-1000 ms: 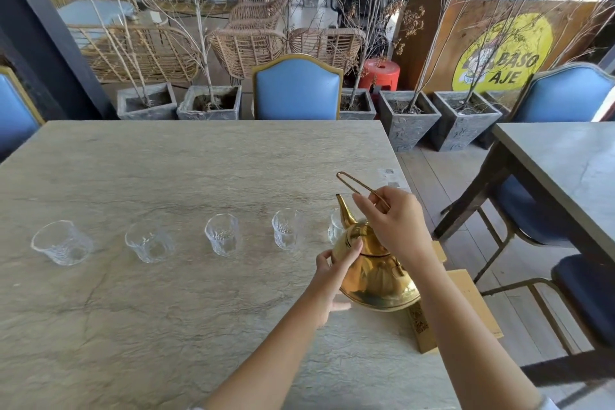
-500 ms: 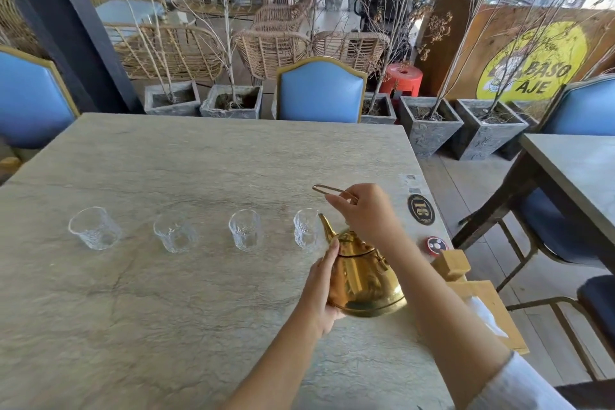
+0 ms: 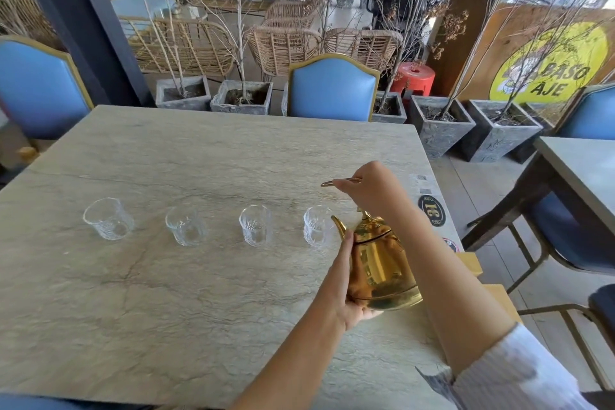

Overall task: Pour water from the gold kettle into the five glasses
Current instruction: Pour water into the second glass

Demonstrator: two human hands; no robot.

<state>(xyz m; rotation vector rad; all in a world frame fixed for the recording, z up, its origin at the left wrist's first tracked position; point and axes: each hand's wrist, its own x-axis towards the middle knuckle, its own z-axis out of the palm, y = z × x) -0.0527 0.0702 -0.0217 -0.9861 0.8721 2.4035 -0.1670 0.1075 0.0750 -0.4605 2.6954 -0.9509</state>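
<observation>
At the table's (image 3: 199, 150) right edge, gold kettle (image 3: 379, 263) now tipping further spout-left, right hand (image 3: 372, 186) pinching its handle, left hand (image 3: 346, 280) cupping its body, fifth glass now hidden, four glasses (image 3: 253, 225) showing.

Only four glasses show; your right hand (image 3: 374, 190) and the gold kettle (image 3: 379, 263) hide where a fifth would stand. The kettle's far side is hidden, and water level cannot be told.
</observation>
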